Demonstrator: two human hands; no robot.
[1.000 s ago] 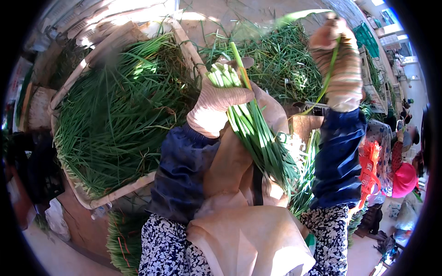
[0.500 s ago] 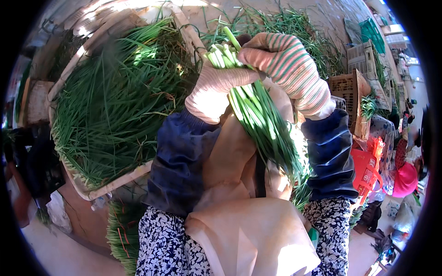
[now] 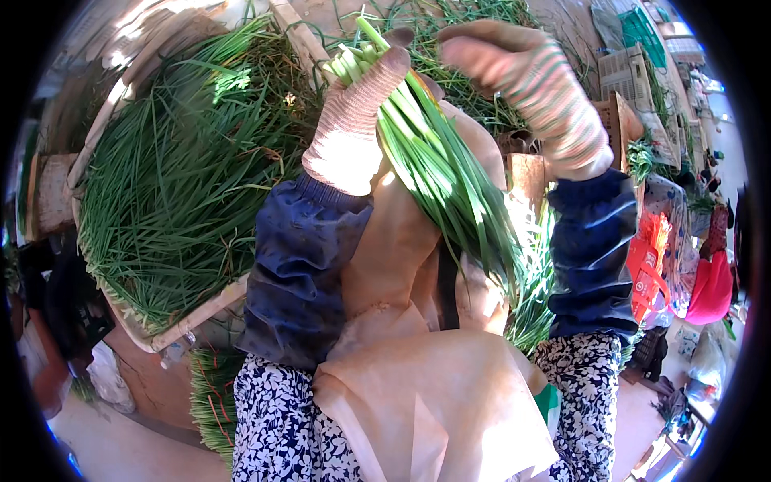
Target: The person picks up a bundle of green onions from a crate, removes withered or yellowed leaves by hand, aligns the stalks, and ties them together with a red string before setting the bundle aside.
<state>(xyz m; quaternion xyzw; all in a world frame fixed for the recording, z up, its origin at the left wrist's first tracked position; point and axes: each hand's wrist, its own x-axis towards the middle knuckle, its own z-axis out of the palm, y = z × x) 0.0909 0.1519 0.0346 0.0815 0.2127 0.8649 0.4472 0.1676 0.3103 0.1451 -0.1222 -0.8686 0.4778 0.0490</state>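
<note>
My left hand (image 3: 353, 120), in a striped knit glove, is closed around a bunch of long green garlic chives (image 3: 434, 169). The pale cut ends stick out above the fist to the upper left, and one stalk stands higher than the others. The leaves hang down to the lower right over my apron (image 3: 434, 394). My right hand (image 3: 514, 80), in a similar glove with green and pink stripes, is apart from the bunch at the upper right. It is slightly blurred, its fingers stretch to the left, and I see nothing held in it.
A large pale-rimmed basket (image 3: 201, 309) full of loose chives stands to my left. Tied bundles (image 3: 213, 402) lie below it. Scattered greens (image 3: 482, 16) cover the ground ahead. Crates (image 3: 622, 80), a red bag (image 3: 646, 277) and a person in pink (image 3: 711, 289) are at the right.
My right hand has come off the stalk tips and moved right, away from the bunch. My left hand, still gripping the chives, has shifted a little up and left.
</note>
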